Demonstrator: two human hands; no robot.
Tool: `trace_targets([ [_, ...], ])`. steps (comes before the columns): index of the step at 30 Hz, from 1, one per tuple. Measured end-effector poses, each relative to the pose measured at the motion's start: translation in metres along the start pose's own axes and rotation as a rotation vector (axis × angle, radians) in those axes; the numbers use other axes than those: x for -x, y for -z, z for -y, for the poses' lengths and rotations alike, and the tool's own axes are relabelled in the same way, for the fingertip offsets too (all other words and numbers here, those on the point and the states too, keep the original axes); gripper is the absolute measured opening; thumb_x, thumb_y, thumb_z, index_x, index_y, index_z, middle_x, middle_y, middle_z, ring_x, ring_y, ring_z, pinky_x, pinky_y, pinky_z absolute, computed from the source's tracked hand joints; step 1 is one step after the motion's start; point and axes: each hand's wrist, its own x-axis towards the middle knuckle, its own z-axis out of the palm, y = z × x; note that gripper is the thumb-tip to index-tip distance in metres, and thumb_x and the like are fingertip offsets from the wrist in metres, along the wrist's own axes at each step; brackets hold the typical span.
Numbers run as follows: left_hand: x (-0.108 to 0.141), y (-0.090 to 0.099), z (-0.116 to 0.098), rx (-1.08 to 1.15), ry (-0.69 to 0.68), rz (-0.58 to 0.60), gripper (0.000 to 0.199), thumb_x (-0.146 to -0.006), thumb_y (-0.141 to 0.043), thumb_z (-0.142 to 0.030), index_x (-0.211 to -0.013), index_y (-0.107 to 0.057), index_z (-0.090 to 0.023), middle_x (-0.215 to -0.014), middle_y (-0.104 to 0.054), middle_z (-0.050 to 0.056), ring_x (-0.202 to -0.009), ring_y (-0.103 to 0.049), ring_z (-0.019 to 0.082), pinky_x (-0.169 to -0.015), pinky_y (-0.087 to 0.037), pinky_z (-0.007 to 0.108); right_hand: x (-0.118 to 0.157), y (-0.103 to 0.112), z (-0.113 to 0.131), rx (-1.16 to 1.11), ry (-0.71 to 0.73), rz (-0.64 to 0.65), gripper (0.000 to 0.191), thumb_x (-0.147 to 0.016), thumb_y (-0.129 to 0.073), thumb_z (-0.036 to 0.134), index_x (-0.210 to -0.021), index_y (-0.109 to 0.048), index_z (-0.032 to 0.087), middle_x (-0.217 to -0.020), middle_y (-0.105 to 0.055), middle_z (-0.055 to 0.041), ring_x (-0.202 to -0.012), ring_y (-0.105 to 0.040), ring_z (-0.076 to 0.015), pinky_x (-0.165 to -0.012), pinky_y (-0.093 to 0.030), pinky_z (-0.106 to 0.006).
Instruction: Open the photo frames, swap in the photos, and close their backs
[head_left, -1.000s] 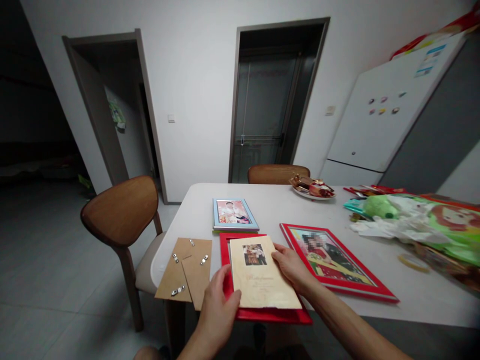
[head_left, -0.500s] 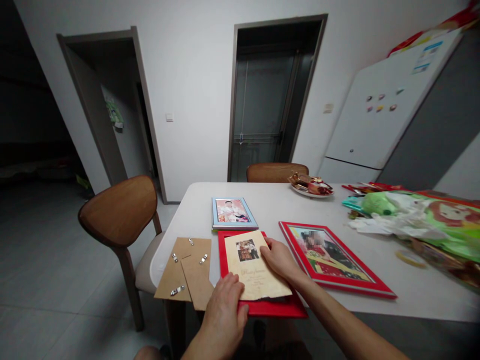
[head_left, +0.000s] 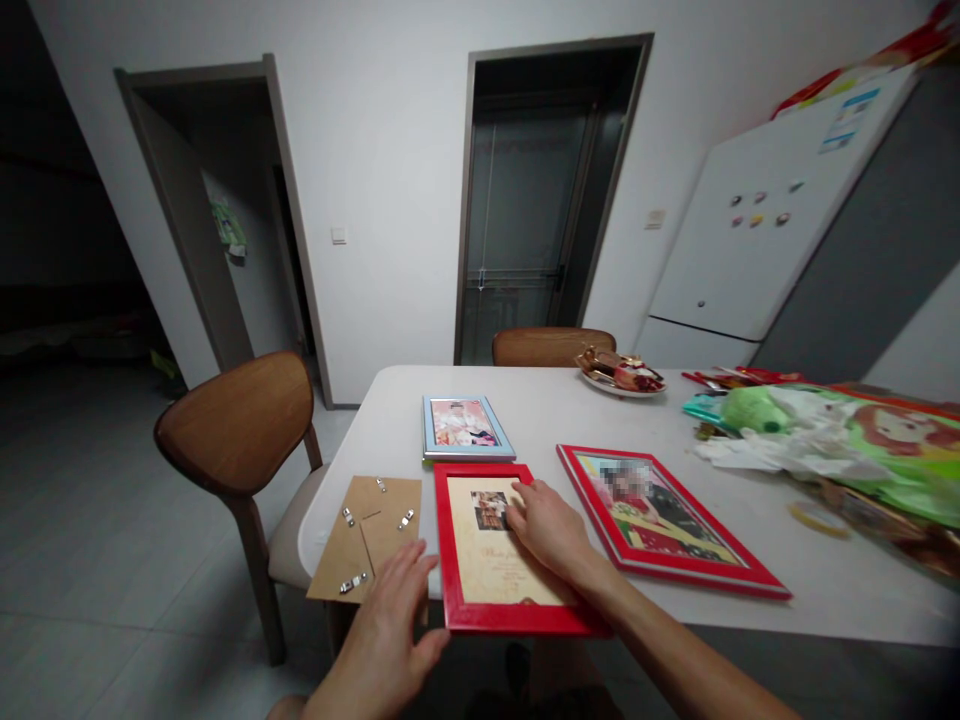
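Observation:
A red picture frame (head_left: 452,590) lies face up at the table's near edge, with a cream sheet (head_left: 480,575) bearing a small photo sitting inside its border. My right hand (head_left: 551,530) rests over the sheet's right side, fingers extended and fingertips on it by the photo. Just left of the frame, my left hand (head_left: 386,620) is open and holds nothing, its thumb by the frame's lower left corner. Beneath and beyond its fingers lies a brown backing board (head_left: 386,490) with metal clips. Part of the sheet is hidden by my right hand.
A blue-edged framed photo (head_left: 465,425) lies beyond the red frame, and another red framed picture (head_left: 675,520) to the right. Farther right are green bags (head_left: 810,425), a tape roll (head_left: 819,520) and a plate (head_left: 622,385). A chair (head_left: 240,425) stands left of the table.
The cream sheet has gone from lying askew over the red frame to lying within its border. My left hand has moved left off the sheet; my right hand stays on it.

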Motion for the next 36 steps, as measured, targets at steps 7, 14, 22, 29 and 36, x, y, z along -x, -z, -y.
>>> trace_targets([
  [7,0.011,0.024,0.071,-0.333,0.286,-0.117,0.055,-0.059,-0.052,-0.011,-0.113,-0.045,-0.012,-0.127,-0.041,0.014,-0.119,-0.034,0.025,-0.098,-0.027,0.04,0.033,-0.011,0.089,-0.254,0.43,0.128,0.038,-0.075,-0.044,0.043,-0.103,-0.054,0.02,-0.092,-0.056,-0.0083,-0.087,-0.047,-0.0211,-0.077,-0.033,-0.034],
  [14,0.008,0.022,0.074,-0.298,0.232,-0.25,0.042,-0.062,-0.051,-0.014,-0.104,-0.052,-0.014,-0.116,-0.053,0.011,-0.109,-0.047,0.024,-0.093,-0.037,0.037,0.037,-0.027,0.119,-0.363,0.384,0.121,0.054,-0.058,-0.06,0.031,-0.11,-0.049,0.022,-0.097,-0.049,-0.0078,-0.09,-0.044,-0.0219,-0.077,-0.036,-0.035],
  [22,-0.009,0.003,0.006,-0.074,0.033,-0.282,0.044,-0.061,-0.059,-0.012,-0.104,-0.052,-0.015,-0.114,-0.054,0.013,-0.107,-0.048,0.025,-0.092,-0.039,0.04,0.048,0.026,0.046,-0.456,0.34,0.046,0.052,-0.057,-0.051,0.016,-0.109,-0.05,0.022,-0.104,-0.048,-0.0068,-0.098,-0.043,-0.0204,-0.088,-0.034,-0.036],
  [29,-0.034,-0.033,-0.032,0.09,-0.048,-0.096,0.04,-0.058,-0.063,-0.01,-0.097,-0.056,-0.017,-0.11,-0.056,0.012,-0.104,-0.05,0.028,-0.089,-0.04,0.043,0.061,0.03,-0.018,-0.343,0.175,0.102,0.042,-0.06,-0.048,0.02,-0.101,-0.056,0.02,-0.099,-0.051,-0.0077,-0.095,-0.047,-0.0207,-0.086,-0.036,-0.035],
  [36,-0.036,-0.034,-0.033,-0.013,-0.07,0.007,0.023,-0.068,-0.055,-0.014,-0.091,-0.058,-0.016,-0.11,-0.056,0.012,-0.105,-0.049,0.026,-0.093,-0.034,0.043,0.058,0.01,-0.023,-0.243,0.189,0.073,0.041,-0.06,-0.048,0.019,-0.099,-0.059,0.018,-0.098,-0.052,-0.0091,-0.093,-0.046,-0.0212,-0.083,-0.035,-0.033],
])
